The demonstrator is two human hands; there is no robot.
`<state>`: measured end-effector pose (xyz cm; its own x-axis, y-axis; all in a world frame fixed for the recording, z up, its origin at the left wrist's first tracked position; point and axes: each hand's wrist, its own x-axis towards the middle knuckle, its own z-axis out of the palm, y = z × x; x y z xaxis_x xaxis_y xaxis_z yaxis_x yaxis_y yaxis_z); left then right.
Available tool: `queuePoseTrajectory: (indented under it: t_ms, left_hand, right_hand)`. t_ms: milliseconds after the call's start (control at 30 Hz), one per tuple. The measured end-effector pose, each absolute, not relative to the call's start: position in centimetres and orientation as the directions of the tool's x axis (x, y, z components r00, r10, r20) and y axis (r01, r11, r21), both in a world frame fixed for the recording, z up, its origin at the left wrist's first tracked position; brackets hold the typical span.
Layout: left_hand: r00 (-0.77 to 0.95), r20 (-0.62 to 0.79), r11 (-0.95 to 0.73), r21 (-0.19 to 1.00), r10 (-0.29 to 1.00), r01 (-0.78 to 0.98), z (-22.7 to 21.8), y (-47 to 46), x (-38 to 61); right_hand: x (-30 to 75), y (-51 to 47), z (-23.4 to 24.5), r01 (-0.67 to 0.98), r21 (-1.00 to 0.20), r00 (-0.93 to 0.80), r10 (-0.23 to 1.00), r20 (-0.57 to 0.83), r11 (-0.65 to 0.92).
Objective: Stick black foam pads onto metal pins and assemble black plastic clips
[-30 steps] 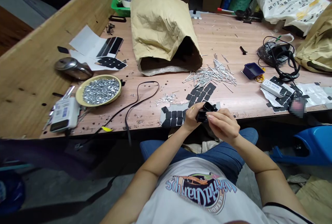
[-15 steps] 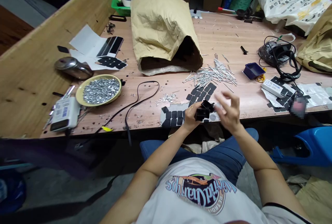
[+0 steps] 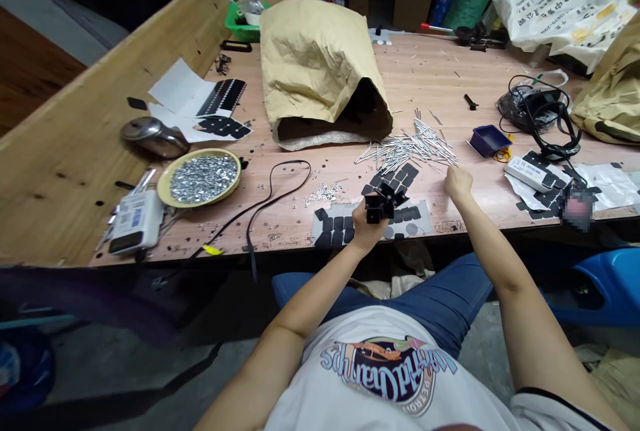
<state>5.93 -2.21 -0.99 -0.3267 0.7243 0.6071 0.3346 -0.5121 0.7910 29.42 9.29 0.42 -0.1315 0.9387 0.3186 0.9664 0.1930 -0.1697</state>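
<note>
My left hand [image 3: 367,226] is closed around a small black plastic part [image 3: 380,203], held above the table's front edge over a grey backing sheet of black pads [image 3: 345,224]. My right hand [image 3: 457,182] reaches forward on the table with fingers curled at the near edge of a pile of thin silver metal pins [image 3: 413,144]. What those fingers hold cannot be made out. More black pads [image 3: 400,176] lie between the two hands.
A large brown paper sack [image 3: 320,71] lies open behind the pins. At left are a yellow dish of silver bits [image 3: 200,178], a black cable [image 3: 273,194] and a white device [image 3: 133,221]. At right are a small blue tray [image 3: 487,139], tangled cables [image 3: 543,111] and bags.
My right hand has left the black part and stretched forward to the pin pile. My left hand has kept hold of the part and lifted it slightly. The view has tilted a little.
</note>
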Motion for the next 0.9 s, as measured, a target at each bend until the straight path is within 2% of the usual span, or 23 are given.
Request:
queuePoseTrajectory:
  t_ms: [100,167,300,433,600,733,900]
  left_hand:
    - [-0.235,0.687,-0.587,0.716,0.688,0.378,-1.2,-2.3,5.7]
    - [-0.182,0.719,-0.633,0.683,0.670,0.365,-1.5,-2.3,5.6]
    - [-0.203,0.664,-0.598,0.741,0.719,0.307,-2.1,-2.3,5.9]
    - [-0.267,0.633,-0.541,0.767,0.727,0.345,-2.4,-2.3,6.0]
    - [-0.233,0.697,-0.581,0.703,0.678,0.411,-1.8,-2.6,6.0]
    - [-0.243,0.716,-0.602,0.688,0.654,0.405,-1.4,-2.7,6.1]
    - [-0.264,0.731,-0.604,0.674,0.629,0.426,-1.3,-2.7,6.0]
  right_hand:
    - [28.6,7.4,3.0,0.938,-0.257,-0.088,0.877,0.472,0.232]
    - [27.4,4.8,5.3,0.880,-0.306,-0.128,0.801,0.584,0.363]
    - [24.4,-2.3,10.6,0.705,-0.397,-0.071,0.615,0.785,0.588]
    - [22.0,-7.0,13.2,0.557,-0.302,-0.307,0.530,0.790,0.773]
    - [20.1,-7.5,11.2,0.487,-0.076,-0.557,0.376,0.741,0.870]
    - [19.3,-7.0,9.8,0.493,0.048,-0.617,0.311,0.723,0.869]
    - [18.9,-7.0,9.8,0.491,0.063,-0.599,0.284,0.748,0.869]
